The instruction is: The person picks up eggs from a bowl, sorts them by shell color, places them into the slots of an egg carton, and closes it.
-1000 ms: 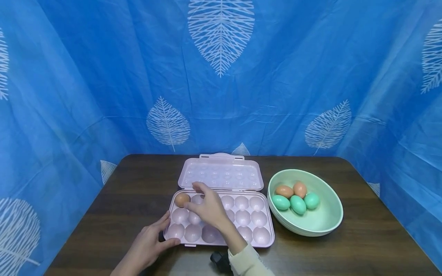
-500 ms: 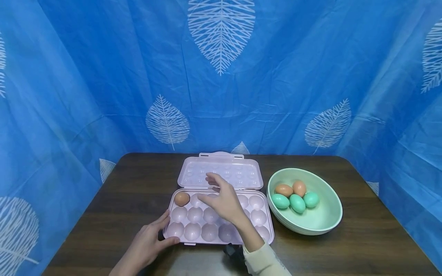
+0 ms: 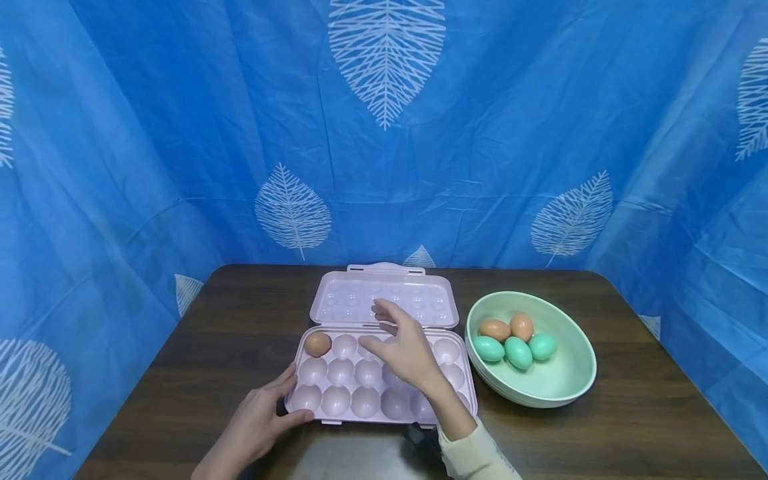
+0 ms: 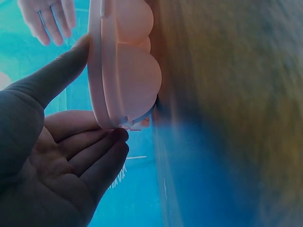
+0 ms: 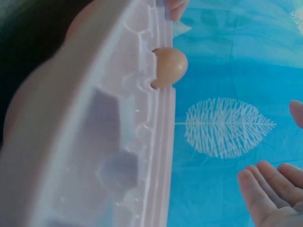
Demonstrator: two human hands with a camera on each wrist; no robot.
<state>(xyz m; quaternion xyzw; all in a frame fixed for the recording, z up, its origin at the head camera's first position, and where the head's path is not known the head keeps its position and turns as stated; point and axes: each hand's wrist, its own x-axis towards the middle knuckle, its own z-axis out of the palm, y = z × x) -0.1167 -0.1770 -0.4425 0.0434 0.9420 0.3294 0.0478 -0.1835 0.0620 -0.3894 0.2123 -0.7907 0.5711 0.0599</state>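
A pale pink egg tray lies on the table with its lid folded back. One brown egg sits in the far left cup; it also pokes above the rim in the right wrist view. My left hand grips the tray's near left corner, thumb on the front edge and fingers along the left side. Above the tray's middle hovers my right hand, thumb and fingers spread, holding nothing. To the right, a light green bowl holds two brown eggs and three green eggs.
The dark wooden table carries the tray and bowl, which stand side by side. Blue cloth with white leaf prints hangs behind and at both sides. A small black object shows beneath my right wrist.
My right hand has let go of the brown egg in the far left cup and drawn away to the right. The left hand has stayed at the tray's corner.
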